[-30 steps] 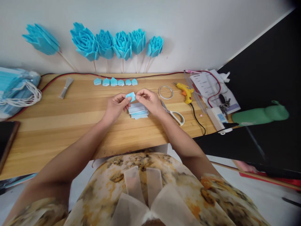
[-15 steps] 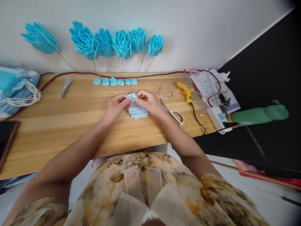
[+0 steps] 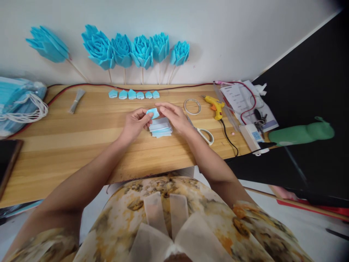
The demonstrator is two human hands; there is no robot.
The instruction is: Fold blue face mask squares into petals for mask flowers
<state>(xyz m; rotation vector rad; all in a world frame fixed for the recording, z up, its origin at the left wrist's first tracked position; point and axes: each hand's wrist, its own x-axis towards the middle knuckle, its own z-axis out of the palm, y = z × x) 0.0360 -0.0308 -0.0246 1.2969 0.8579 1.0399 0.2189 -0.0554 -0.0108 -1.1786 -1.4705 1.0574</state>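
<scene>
A small folded light-blue fabric piece (image 3: 154,113) is pinched between the thumb and fingers of my left hand (image 3: 136,120). Just right of it, my right hand (image 3: 174,115) is apart from the piece, its fingers stretched out and holding nothing. Below and between both hands lies a stack of white and pale-blue fabric pieces (image 3: 160,127) on the wooden table (image 3: 81,138). Beyond the hands, several folded blue petals (image 3: 132,94) stand in a row. Scissors (image 3: 205,135) with white handles lie by my right wrist, their blades partly hidden.
Several blue fabric flowers (image 3: 141,51) on sticks lean against the wall. A roll of tape (image 3: 192,106) and a yellow glue gun (image 3: 214,105) lie to the right, near a power strip (image 3: 252,138) and a green bottle (image 3: 300,133). A bag of blue masks (image 3: 16,102) sits at the left.
My right hand has let go of the folded blue piece and opened slightly to the right. My left hand still holds the piece in nearly the same place.
</scene>
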